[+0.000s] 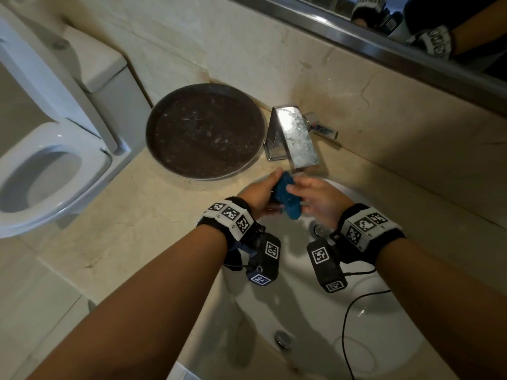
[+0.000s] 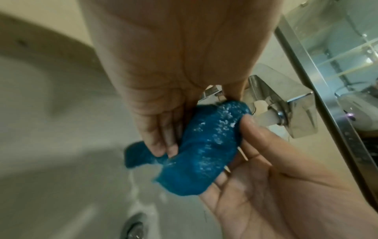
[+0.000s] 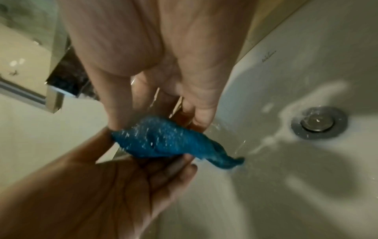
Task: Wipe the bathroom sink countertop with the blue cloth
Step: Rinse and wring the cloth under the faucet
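Forearms: both reach in from the near edge, each with a black wrist strap carrying printed markers.
Tabletop (image 1: 115, 242): beige stone spreading left of the basin, not yet wiped, by my judgement.
Sink (image 1: 315, 319): white basin under both hands, drain (image 3: 319, 122) on the right with water streaking toward it.
Tray (image 1: 204, 131): dark round dish at the far left of the tabletop, beside the chrome tap (image 1: 295, 133).
Left hand (image 1: 260, 193): fingers (image 2: 163, 145) curled round one end of the cloth.
Right hand (image 1: 315, 197): fingers (image 3: 201, 119) and thumb bent round the other end.
Blue cloth (image 1: 286, 196): bunched into a wad between the two hands, just below the spout, over the far part of the basin.
Handling: soft, limp and soaked, likely heavy for its bulk, and dripping. Probably best squeezed out over the basin, then spread flat under a palm instead of pinched by a corner.
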`<move>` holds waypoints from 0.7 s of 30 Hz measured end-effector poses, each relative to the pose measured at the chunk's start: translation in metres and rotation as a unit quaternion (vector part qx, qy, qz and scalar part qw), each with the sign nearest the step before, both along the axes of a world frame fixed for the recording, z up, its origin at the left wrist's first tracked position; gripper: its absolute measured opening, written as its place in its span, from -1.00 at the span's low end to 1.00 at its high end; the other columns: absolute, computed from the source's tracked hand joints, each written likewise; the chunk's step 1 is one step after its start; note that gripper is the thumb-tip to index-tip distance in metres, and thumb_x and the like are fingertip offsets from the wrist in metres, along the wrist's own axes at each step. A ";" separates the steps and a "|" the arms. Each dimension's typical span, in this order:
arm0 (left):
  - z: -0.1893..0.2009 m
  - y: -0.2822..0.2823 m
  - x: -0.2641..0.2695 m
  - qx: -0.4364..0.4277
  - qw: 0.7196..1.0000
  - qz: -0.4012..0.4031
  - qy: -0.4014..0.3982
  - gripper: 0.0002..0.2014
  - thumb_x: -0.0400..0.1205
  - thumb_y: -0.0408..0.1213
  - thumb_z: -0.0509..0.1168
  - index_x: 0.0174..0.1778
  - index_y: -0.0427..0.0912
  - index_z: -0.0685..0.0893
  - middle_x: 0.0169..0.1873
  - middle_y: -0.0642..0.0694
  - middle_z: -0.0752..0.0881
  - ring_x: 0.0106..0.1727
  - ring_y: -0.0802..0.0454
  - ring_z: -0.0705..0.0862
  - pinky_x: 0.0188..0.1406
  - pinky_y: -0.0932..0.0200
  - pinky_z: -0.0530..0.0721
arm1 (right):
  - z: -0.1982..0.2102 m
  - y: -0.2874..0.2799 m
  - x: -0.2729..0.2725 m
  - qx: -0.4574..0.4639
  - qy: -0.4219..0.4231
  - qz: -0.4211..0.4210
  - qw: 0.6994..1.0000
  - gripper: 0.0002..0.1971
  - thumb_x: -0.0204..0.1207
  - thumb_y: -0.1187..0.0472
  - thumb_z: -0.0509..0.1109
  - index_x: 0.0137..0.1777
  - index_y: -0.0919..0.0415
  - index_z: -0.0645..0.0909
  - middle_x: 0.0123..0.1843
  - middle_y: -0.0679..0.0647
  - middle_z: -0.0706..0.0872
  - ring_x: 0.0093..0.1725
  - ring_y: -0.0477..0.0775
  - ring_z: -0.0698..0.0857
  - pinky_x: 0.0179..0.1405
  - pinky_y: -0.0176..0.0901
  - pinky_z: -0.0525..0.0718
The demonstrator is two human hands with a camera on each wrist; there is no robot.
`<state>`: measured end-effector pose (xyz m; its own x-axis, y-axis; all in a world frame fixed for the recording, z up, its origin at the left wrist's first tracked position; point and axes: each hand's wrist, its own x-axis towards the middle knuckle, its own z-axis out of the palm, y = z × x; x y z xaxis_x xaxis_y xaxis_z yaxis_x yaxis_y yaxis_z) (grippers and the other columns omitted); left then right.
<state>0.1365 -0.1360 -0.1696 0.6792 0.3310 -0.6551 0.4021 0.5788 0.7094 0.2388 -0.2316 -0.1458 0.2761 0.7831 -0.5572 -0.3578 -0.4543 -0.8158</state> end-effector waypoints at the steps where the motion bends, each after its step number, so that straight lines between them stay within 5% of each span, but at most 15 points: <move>1: -0.001 -0.002 0.005 -0.020 0.999 0.023 -0.021 -0.58 0.68 0.10 0.11 0.18 -0.18 0.57 -0.08 -0.18 0.67 -0.02 -0.12 0.63 -0.08 0.08 0.59 | 0.001 -0.001 -0.001 -0.012 -0.002 0.021 1.000 -0.80 0.60 0.28 0.24 0.18 0.23 0.56 0.09 0.17 0.69 0.07 0.10 0.68 -0.05 -0.15 0.67; 4: -0.001 -0.005 0.011 -0.027 0.995 0.076 -0.059 -0.86 0.72 -0.29 0.13 -0.04 -0.25 0.55 -0.17 -0.26 0.62 -0.19 -0.11 0.62 -0.13 0.06 0.62 | 0.005 -0.007 0.005 -0.065 -0.039 0.039 0.996 -0.85 0.62 0.20 0.22 0.08 0.20 0.58 0.05 0.15 0.69 0.04 0.09 0.66 -0.07 -0.18 0.59; 7: 0.002 -0.007 0.011 -0.004 0.995 0.064 -0.076 -0.85 0.72 -0.41 0.10 -0.10 -0.22 0.55 -0.22 -0.20 0.63 -0.23 -0.07 0.62 -0.26 0.13 0.71 | 0.005 -0.014 0.016 -0.092 -0.101 0.016 0.991 -0.87 0.62 0.17 0.21 -0.06 0.08 0.60 -0.05 0.06 0.68 -0.07 0.02 0.65 -0.05 -0.16 0.54; 12: 0.005 -0.008 0.012 0.087 0.992 0.000 -0.087 -0.73 0.66 -0.59 0.05 0.20 -0.32 0.54 -0.13 -0.15 0.63 -0.19 0.06 0.61 -0.30 0.38 0.64 | 0.002 -0.012 0.023 -0.037 -0.110 -0.035 0.993 -0.76 0.61 0.30 0.23 0.21 0.00 0.45 0.07 -0.10 0.62 0.02 -0.11 0.60 -0.07 -0.17 0.57; 16: 0.013 -0.010 0.018 0.093 0.991 -0.004 -0.101 -0.62 0.63 -0.59 0.08 0.38 -0.40 0.50 0.01 -0.23 0.63 -0.09 -0.01 0.64 -0.07 0.17 0.63 | 0.003 -0.005 0.019 -0.037 -0.140 0.000 0.989 -0.90 0.56 0.25 0.32 -0.01 0.02 0.57 -0.03 0.01 0.70 0.05 0.06 0.69 0.00 -0.14 0.64; 18: 0.013 -0.009 0.018 0.096 0.991 0.008 -0.097 -0.64 0.63 -0.57 0.10 0.34 -0.40 0.53 -0.03 -0.21 0.67 -0.07 -0.03 0.66 -0.02 0.13 0.66 | 0.001 -0.004 0.021 -0.039 -0.187 -0.010 0.982 -0.92 0.50 0.24 0.39 -0.05 0.06 0.60 -0.04 0.10 0.73 0.06 0.19 0.71 0.05 -0.04 0.68; 21: 0.003 -0.001 0.014 0.129 0.989 0.046 -0.058 -0.72 0.61 -0.58 0.15 0.19 -0.33 0.61 -0.10 -0.19 0.69 -0.06 -0.09 0.67 0.05 0.01 0.68 | -0.001 -0.002 0.021 -0.028 -0.181 -0.058 0.981 -0.82 0.45 0.33 0.44 0.06 0.26 0.65 -0.10 0.11 0.74 -0.09 0.12 0.73 -0.11 -0.15 0.74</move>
